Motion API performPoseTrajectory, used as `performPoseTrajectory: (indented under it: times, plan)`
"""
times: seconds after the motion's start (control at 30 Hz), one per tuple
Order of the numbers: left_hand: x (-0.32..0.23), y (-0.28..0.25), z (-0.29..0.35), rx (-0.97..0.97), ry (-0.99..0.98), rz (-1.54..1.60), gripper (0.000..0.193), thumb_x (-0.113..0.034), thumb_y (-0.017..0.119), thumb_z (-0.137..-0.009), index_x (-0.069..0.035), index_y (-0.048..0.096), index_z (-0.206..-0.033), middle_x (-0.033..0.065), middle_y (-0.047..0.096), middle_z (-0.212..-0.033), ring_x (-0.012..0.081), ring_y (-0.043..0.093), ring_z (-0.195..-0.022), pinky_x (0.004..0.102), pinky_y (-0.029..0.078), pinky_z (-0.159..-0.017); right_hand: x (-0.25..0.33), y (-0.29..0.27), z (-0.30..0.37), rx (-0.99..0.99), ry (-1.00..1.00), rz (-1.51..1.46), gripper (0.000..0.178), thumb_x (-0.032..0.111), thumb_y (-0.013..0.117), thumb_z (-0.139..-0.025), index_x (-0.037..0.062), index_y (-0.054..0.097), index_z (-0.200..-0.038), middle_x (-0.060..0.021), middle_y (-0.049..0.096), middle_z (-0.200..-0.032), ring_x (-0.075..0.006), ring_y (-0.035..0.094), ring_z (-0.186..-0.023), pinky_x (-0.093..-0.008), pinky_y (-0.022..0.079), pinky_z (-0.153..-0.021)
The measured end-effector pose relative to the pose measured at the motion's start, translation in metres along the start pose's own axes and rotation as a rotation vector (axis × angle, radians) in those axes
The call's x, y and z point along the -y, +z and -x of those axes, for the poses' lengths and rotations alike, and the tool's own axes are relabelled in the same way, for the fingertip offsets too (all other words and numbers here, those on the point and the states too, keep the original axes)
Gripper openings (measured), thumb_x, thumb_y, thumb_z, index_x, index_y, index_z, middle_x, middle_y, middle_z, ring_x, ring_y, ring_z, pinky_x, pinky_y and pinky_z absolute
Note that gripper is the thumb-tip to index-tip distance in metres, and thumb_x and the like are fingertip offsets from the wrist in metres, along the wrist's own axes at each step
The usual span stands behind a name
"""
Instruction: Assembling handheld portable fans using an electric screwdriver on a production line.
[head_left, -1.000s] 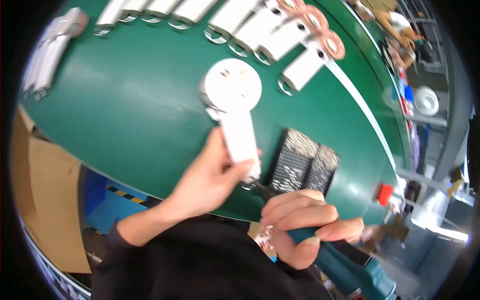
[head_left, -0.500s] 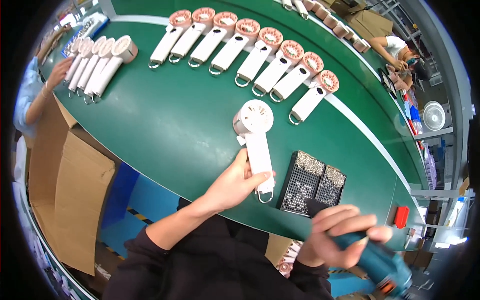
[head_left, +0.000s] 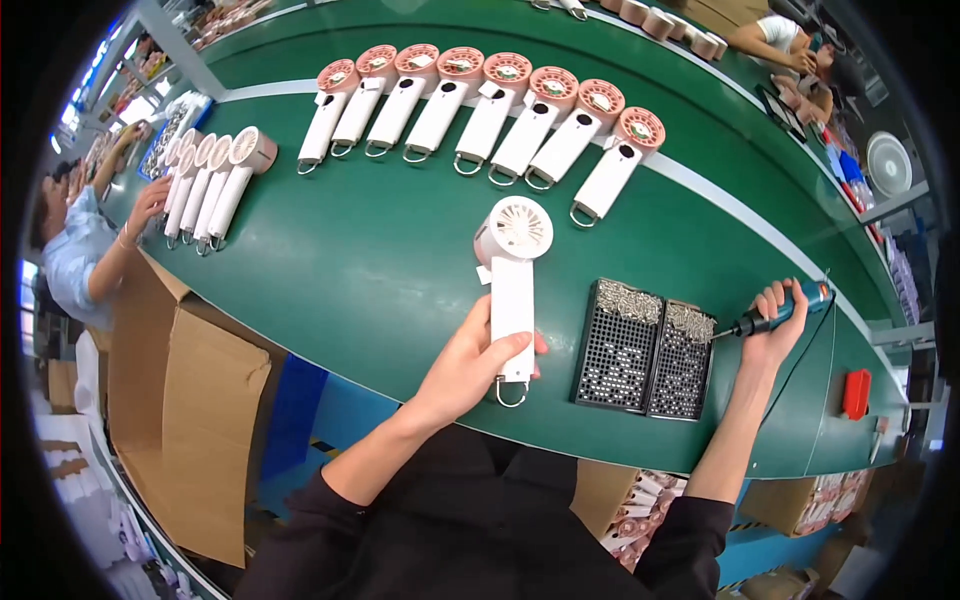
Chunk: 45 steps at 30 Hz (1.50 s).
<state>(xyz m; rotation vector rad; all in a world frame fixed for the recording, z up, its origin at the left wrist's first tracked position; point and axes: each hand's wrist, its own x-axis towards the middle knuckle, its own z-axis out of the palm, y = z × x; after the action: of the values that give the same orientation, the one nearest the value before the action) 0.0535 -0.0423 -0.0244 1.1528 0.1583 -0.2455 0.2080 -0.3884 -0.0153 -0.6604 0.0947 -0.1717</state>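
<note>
My left hand [head_left: 478, 352] is closed round the handle of a white handheld fan [head_left: 513, 300], whose round head points away from me. A metal loop hangs from the fan's near end. In my right hand [head_left: 778, 325] is a teal electric screwdriver [head_left: 798, 305], its dark nose and thin bit pointing left. The bit's tip is at the right edge of a black screw tray [head_left: 684, 360]; whether it touches a screw is too small to tell. A second black screw tray [head_left: 617, 350] stands against it on the left. Loose screws are heaped at the far end of both.
Several fans with pink heads [head_left: 460, 63] lie in a row across the far table. White fans [head_left: 222, 190] stand grouped at left beside a co-worker's hand [head_left: 152, 200]. A red box [head_left: 856, 395] is at right; an open cardboard box [head_left: 210, 430] stands below the left edge.
My right hand has swung the screwdriver up and away from me, from the near edge to the right of the trays. My left hand still holds the fan, now turned slightly more upright.
</note>
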Motion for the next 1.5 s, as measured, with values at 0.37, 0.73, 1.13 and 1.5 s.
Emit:
performPoseTrajectory:
  times: [0.37, 0.73, 1.13, 1.5]
  plan:
    - [0.002, -0.004, 0.002, -0.018, -0.01, 0.074, 0.033, -0.009, 0.044, -0.093, 0.0, 0.034, -0.123, 0.0132, 0.06, -0.095, 0.0184, 0.062, -0.078, 0.0297, 0.051, -0.07, -0.018, 0.009, 0.008, -0.055, 0.011, 0.116, 0.011, 0.015, 0.053, -0.088, 0.0053, 0.047, -0.086, -0.0007, 0.038, -0.063, -0.0084, 0.033, -0.047, -0.0223, 0.03, -0.042]
    - [-0.022, -0.013, -0.006, -0.065, -0.147, -0.022, 0.028, -0.023, 0.039, -0.098, 0.0, 0.044, -0.113, 0.0138, 0.063, -0.097, 0.0208, 0.065, -0.087, 0.0298, 0.054, -0.07, -0.023, 0.008, 0.008, -0.072, 0.016, 0.121, 0.013, 0.016, 0.054, -0.088, 0.0054, 0.048, -0.085, -0.001, 0.039, -0.062, -0.0085, 0.032, -0.046, -0.0229, 0.029, -0.041]
    - [-0.054, -0.004, -0.018, -0.103, 0.0, -1.182, 0.032, -0.033, 0.05, -0.092, -0.002, 0.05, -0.094, 0.0151, 0.058, -0.054, 0.0362, 0.059, -0.057, 0.0435, 0.044, -0.057, -0.022, 0.005, 0.006, -0.096, 0.048, 0.123, 0.012, 0.018, 0.054, -0.087, 0.0073, 0.049, -0.084, -0.0006, 0.04, -0.061, -0.0096, 0.034, -0.045, -0.0234, 0.03, -0.042]
    - [-0.104, -0.052, -0.041, -0.268, 0.453, -1.47, 0.026, -0.022, 0.056, -0.089, -0.001, 0.052, -0.075, 0.0145, 0.054, -0.061, 0.0325, 0.054, -0.059, 0.0416, 0.041, -0.056, -0.027, 0.005, 0.005, -0.143, 0.05, 0.146, 0.013, 0.019, 0.056, -0.087, 0.0072, 0.05, -0.083, 0.0002, 0.04, -0.06, -0.0083, 0.033, -0.045, -0.0221, 0.028, -0.04]
